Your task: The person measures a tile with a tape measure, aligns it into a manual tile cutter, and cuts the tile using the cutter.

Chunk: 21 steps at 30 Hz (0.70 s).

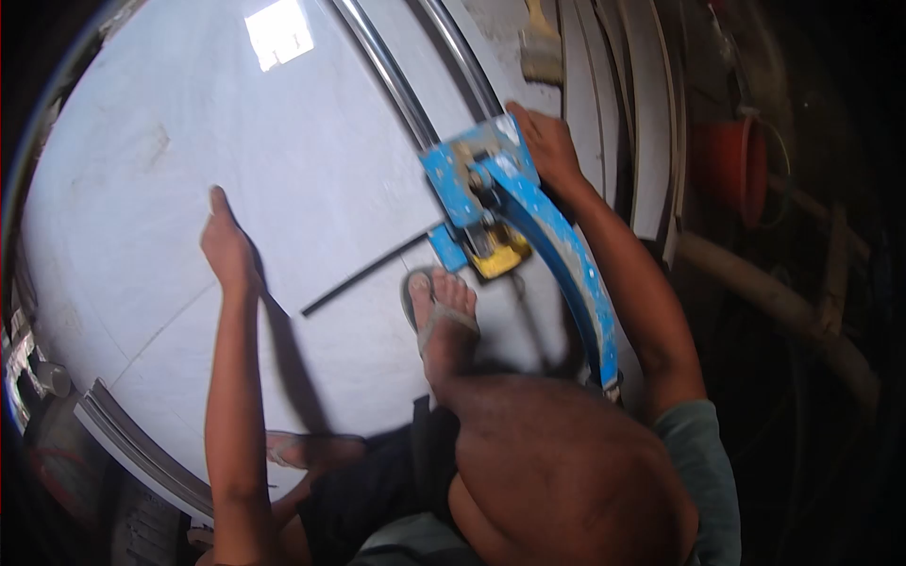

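Observation:
A blue manual tile cutter [481,174] with two steel rails lies over a large white tile [170,255]. My right hand [549,149] is closed on the edge of its blue end plate, beside the rails. The curved blue handle [576,274] runs back toward my knee. A yellow part [500,257] shows under the end plate, and a thin dark bar [363,272] sticks out to the left. Over the left part of the tile, my left hand [226,243] has one digit stretched forward; I see nothing in it, and its other fingers are partly hidden.
My sandaled foot [444,307] is on the tile near the cutter. A paintbrush [541,52] lies at the top, beside stacked tile strips [651,123]. At right are a red bucket [731,170] and a wooden pole [774,307]. More stacked tile edges [142,453] show at lower left.

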### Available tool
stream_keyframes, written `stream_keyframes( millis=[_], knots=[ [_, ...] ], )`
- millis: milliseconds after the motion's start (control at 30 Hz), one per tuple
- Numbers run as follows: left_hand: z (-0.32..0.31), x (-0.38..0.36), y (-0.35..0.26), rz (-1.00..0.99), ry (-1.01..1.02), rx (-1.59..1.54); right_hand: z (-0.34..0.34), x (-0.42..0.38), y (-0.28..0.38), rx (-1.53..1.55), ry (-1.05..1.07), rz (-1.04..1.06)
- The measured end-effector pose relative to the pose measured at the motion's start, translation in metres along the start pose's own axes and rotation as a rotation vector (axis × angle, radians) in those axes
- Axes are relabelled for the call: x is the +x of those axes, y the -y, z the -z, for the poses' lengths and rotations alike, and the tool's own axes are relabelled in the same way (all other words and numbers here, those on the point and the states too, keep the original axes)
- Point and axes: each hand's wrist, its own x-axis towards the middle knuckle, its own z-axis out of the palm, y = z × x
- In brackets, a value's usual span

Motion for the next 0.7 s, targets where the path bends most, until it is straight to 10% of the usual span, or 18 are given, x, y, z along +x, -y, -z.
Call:
stream_keyframes(
  millis=[533, 700],
  knots=[
    [0.007, 0.003, 0.001, -0.045, 0.002, 0.214, 0.169, -0.32, 0.044, 0.55, 0.576, -0.552],
    [0.0, -0.003, -0.012, 0.066, 0.072, -0.097, 0.137, -0.336, 0.094, 0.64, 0.255, -0.828]
  ],
)
